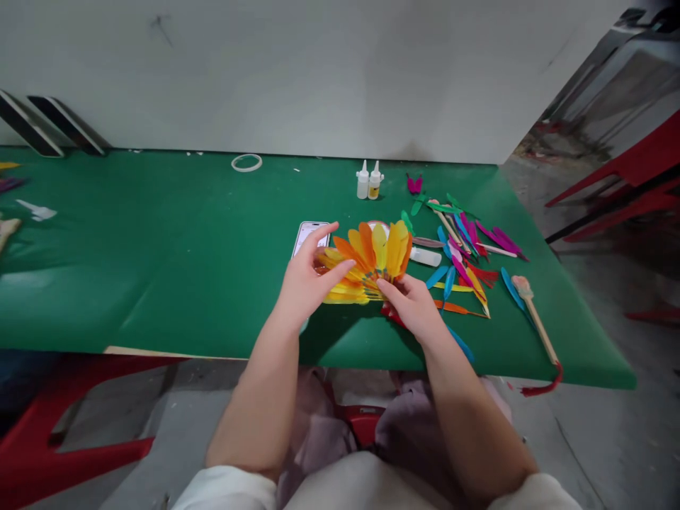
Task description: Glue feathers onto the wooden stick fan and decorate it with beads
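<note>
Right-hand fingers pinch one yellow-orange feather fan; my spread-open left hand partly hides one white-screened phone; two white plastic bottles stand beyond.

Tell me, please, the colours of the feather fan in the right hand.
The feather fan is mainly yellow and orange; it shows best in the head view.

I see two upright, point-tipped white plastic bottles, one thin whitish ring, one white-screened rectangular phone, one yellow-and-orange feather fan.
</note>
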`<state>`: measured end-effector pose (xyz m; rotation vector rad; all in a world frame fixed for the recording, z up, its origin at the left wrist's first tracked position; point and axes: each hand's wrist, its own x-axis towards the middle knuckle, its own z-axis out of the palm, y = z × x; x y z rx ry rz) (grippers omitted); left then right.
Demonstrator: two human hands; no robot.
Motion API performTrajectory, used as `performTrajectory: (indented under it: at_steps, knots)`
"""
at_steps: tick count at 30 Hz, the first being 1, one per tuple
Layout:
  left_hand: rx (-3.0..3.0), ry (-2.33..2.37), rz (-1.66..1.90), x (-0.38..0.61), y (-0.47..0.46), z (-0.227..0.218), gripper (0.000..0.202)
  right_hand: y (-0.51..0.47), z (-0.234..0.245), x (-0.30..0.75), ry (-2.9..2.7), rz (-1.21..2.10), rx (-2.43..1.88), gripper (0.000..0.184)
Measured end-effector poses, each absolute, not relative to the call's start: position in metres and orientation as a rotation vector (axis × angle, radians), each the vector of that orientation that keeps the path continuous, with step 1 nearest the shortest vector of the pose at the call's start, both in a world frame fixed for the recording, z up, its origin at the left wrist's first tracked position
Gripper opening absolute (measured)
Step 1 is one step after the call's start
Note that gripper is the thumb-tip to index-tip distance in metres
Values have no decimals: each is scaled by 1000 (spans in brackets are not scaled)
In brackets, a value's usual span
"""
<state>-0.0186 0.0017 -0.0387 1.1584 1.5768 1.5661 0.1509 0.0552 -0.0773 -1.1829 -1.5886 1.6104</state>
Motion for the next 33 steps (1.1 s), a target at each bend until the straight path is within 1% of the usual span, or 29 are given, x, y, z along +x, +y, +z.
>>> performTrajectory:
  at_steps: [4,8,16,26,33]
  knots:
    - [1253,1662,1512,-18,4,-43,56,54,-80,149,-1682,1545,-1190,39]
    - [1302,1672,1472,-18,5,-45,55,53,-80,148,-1647,1584,-1179,41]
    - [1404,1688,1414,-15,3,-44,54,53,-81,147,-1705,1497,-1150,36]
    - [1461,1705,1400,-14,2,-43,51,53,-81,148,-1719,1482,-1142,34]
    - [1415,1699,1470,-15,3,-44,57,52,-80,148,-1699,1488,-1161,39]
